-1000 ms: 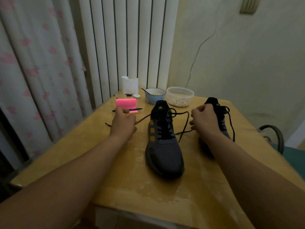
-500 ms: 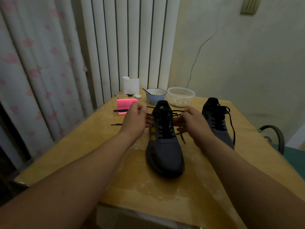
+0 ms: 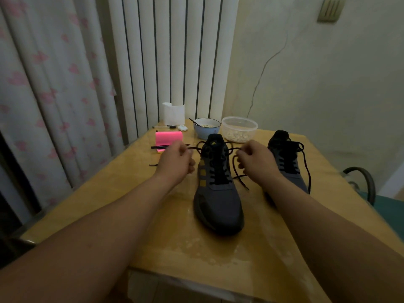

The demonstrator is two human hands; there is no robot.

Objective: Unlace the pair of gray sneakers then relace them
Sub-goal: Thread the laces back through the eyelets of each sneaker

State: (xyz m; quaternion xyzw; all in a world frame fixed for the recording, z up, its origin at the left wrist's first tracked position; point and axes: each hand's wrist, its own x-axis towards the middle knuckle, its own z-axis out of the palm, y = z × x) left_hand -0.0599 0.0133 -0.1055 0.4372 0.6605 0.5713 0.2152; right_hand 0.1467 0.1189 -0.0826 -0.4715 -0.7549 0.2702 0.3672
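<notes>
Evidently left hand (image 3: 175, 164) and right hand (image 3: 255, 159) each pinch the lace (image 3: 233, 167) — far sneaker (image 3: 288, 162) partly hidden.

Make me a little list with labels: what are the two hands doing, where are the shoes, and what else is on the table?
hands: left hand and right hand each pinch the black lace
shoe being laced: gray sneaker with yellow stripes, mid wooden table, toe toward the person
other shoe: second gray sneaker, on its right, lace threaded
behind: blue bowl, clear plastic tub, pink block, black pen
</notes>
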